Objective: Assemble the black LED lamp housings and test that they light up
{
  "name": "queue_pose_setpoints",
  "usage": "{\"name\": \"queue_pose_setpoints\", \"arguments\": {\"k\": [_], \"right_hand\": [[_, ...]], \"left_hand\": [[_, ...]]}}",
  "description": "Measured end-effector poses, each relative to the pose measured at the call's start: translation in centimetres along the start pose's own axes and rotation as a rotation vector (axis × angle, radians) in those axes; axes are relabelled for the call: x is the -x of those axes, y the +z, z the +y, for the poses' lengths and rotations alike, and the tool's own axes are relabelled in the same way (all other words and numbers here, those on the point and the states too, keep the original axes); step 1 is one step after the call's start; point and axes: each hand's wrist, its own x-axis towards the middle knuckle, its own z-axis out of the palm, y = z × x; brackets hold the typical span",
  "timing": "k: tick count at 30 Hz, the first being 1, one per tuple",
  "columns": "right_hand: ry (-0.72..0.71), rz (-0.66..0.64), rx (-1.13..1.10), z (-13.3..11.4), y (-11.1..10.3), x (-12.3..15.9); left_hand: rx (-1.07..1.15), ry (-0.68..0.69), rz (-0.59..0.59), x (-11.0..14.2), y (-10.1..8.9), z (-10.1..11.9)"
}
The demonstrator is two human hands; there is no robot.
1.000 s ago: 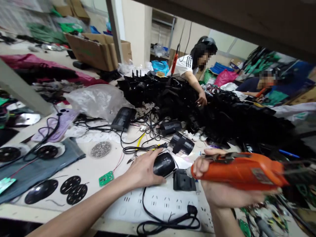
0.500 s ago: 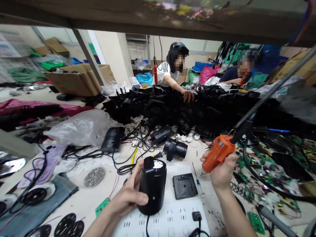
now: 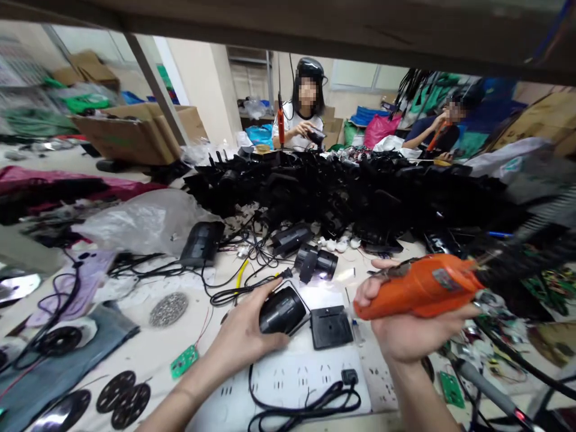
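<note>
My left hand (image 3: 245, 330) is wrapped round a black rounded plastic housing (image 3: 283, 311), which lies tilted over the back edge of a white power strip (image 3: 292, 378). A black cord runs down from near the housing. My right hand (image 3: 414, 336) grips an orange electric screwdriver (image 3: 423, 287), held almost level above the bench with its cable end to the right. Between the hands lies a flat square black cover (image 3: 332, 328), touched by neither. Just right of it is a thin screwdriver (image 3: 356, 332), partly blurred.
A heap of black plastic parts (image 3: 324, 186) spans the back. Nearer stand black housings (image 3: 202, 243) among tangled cords. Left are a pile of small screws (image 3: 168, 309), black discs (image 3: 130, 405) and a green circuit board (image 3: 184, 361). Two co-workers (image 3: 299, 129) sit opposite. A shelf beam hangs overhead.
My left hand has tipped the housing over from upright. The electric screwdriver has swung from steeply slanted to nearly level. The co-worker opposite has drawn back from the heap, holding a black part.
</note>
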Motion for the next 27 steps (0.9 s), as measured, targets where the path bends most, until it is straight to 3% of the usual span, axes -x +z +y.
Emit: {"name": "queue_pose_setpoints", "arguments": {"k": [4,9,19,27], "right_hand": [[0.108,-0.170,-0.177,0.6,2.6,2.1],[0.169,-0.268,-0.206,2.1,4.2,2.5],[0.156,-0.326,-0.265,2.3,4.1,2.0],[0.267,-0.420,0.016,2.4,3.0,2.9]], "left_hand": [[-0.096,0.066,-0.078,-0.3,0.2,-0.2],[-0.172,0.056,-0.102,-0.6,0.3,0.7],[-0.217,0.047,-0.071,-1.2,1.2,0.1],[-0.176,0.054,-0.090,-1.4,0.7,0.3]]}}
